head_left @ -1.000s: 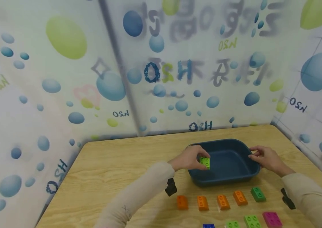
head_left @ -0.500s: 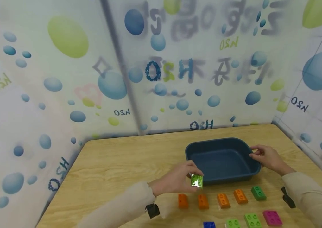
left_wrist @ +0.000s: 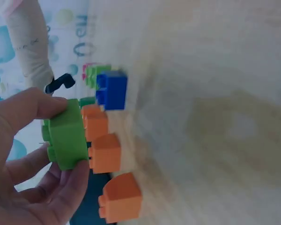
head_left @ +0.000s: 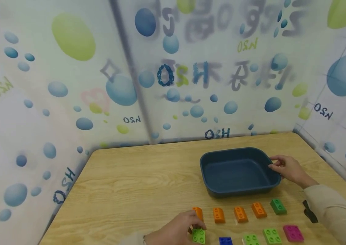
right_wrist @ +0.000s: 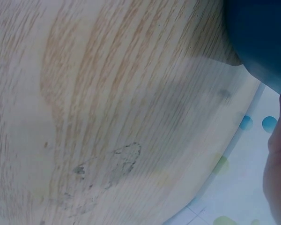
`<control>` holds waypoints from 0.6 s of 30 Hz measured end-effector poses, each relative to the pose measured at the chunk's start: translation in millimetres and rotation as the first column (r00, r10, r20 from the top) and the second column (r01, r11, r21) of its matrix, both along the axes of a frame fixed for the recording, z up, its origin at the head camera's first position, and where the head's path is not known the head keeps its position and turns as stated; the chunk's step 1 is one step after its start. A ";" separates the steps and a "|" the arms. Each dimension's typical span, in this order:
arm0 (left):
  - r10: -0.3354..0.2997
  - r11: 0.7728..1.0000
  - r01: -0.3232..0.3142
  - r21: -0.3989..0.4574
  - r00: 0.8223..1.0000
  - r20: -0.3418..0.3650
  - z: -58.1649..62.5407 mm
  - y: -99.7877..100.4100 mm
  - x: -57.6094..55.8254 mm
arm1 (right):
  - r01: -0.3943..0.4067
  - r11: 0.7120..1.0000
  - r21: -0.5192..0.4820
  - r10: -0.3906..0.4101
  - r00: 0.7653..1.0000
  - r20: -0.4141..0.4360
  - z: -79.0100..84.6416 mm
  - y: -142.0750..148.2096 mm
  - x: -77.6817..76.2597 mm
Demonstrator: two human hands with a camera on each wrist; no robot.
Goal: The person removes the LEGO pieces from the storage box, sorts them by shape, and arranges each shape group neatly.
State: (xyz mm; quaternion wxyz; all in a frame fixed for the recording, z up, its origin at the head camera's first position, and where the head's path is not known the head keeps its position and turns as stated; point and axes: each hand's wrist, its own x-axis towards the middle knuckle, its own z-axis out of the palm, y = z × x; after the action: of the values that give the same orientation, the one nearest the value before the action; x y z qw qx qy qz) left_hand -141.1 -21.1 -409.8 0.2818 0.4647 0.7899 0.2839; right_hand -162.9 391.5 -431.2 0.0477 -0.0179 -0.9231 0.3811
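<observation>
My left hand (head_left: 173,230) pinches a lime green toy brick (head_left: 198,236) low at the front of the table, close beside an orange brick (head_left: 198,211). In the left wrist view the thumb and fingers hold the lime brick (left_wrist: 68,137) by its ends, studs facing the palm side. Farther back, my right hand (head_left: 290,170) grips the right rim of a dark blue rectangular tray (head_left: 237,174), thumb inside the edge; nothing lies in the tray. The right wrist view shows only part of that hand (right_wrist: 278,173) against the tray's outer wall (right_wrist: 262,42).
In front of the tray runs a row of orange bricks (head_left: 240,214) ending in a dark green brick (head_left: 278,206). Nearer the front lie a blue brick (head_left: 225,241), two lime bricks (head_left: 272,236) and a magenta brick (head_left: 293,233). Patterned walls (head_left: 173,102) border the wooden table (head_left: 130,183).
My left hand has carried the lime brick out from over the tray, toward the front and down to the left of the blue brick. The right hand stays at the tray's rim.
</observation>
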 end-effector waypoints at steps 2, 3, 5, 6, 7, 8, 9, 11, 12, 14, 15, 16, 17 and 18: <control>0.025 0.999 -0.024 -0.044 1.000 0.013 -5.5 -1.7 3.9 | 0.003 1.000 0.002 -0.003 1.000 0.002 -0.1 -0.6 -1.0; 0.030 0.998 -0.030 -0.064 1.000 0.000 -8.4 -2.1 5.7 | 0.009 1.000 0.005 -0.009 1.000 0.005 -0.2 -0.8 -1.8; 0.007 0.997 -0.015 -0.082 0.996 -0.089 -15.6 -1.5 9.4 | 0.010 1.000 0.007 -0.010 1.000 0.007 -0.4 0.2 -1.7; -0.010 0.996 -0.003 -0.087 0.989 -0.151 -19.2 -1.3 10.7 | 0.008 1.000 0.008 -0.008 1.000 0.006 -0.4 0.7 -1.9; -0.027 0.997 0.010 -0.081 0.978 -0.209 -22.9 -1.0 11.6 | 0.008 1.000 0.010 -0.008 1.000 0.003 -0.4 1.2 -2.2; -0.035 0.997 0.018 -0.069 0.967 -0.254 -26.3 -0.7 12.6 | 0.007 1.000 0.010 -0.007 1.000 0.001 -0.3 1.4 -2.5; -0.040 0.998 0.025 -0.054 0.954 -0.297 -29.3 -0.7 13.2 | 0.007 1.000 0.010 -0.007 1.000 -0.001 -0.2 1.7 -2.7; -0.029 0.999 0.021 -0.027 0.947 -0.320 -34.4 -0.6 13.5 | 0.007 1.000 0.010 -0.007 1.000 -0.005 0.1 2.2 -3.0; -0.016 1.000 0.011 -0.020 0.952 -0.306 -36.0 -0.4 13.7 | 0.007 1.000 0.008 -0.007 1.000 -0.004 0.2 2.2 -2.9; 0.010 1.000 -0.013 -0.010 0.959 -0.283 -38.9 0.1 13.8 | 0.004 1.000 0.002 -0.004 1.000 -0.004 0.5 2.1 -2.5; 0.022 1.000 -0.027 -0.016 0.966 -0.258 -39.7 0.4 13.9 | 0.002 1.000 -0.001 -0.002 1.000 -0.004 0.5 2.0 -2.2; 0.038 0.999 -0.044 -0.020 0.974 -0.223 -40.3 0.9 13.8 | 0.000 1.000 -0.006 0.000 1.000 -0.002 0.5 1.9 -1.8; 0.055 0.998 -0.061 -0.023 0.979 -0.194 -40.6 1.5 14.0 | -0.002 1.000 -0.009 0.002 1.000 -0.001 0.4 1.9 -1.4; 0.065 0.997 -0.071 -0.024 0.982 -0.178 -40.8 2.0 14.2 | -0.003 1.000 -0.012 0.003 1.000 0.001 0.2 1.8 -0.9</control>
State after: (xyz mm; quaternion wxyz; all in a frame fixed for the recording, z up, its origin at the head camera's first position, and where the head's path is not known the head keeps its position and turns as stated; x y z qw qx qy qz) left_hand -126.9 -19.2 -450.5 0.2075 0.4566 0.8315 0.2389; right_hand -163.8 393.3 -430.9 0.0466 -0.0170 -0.9208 0.3868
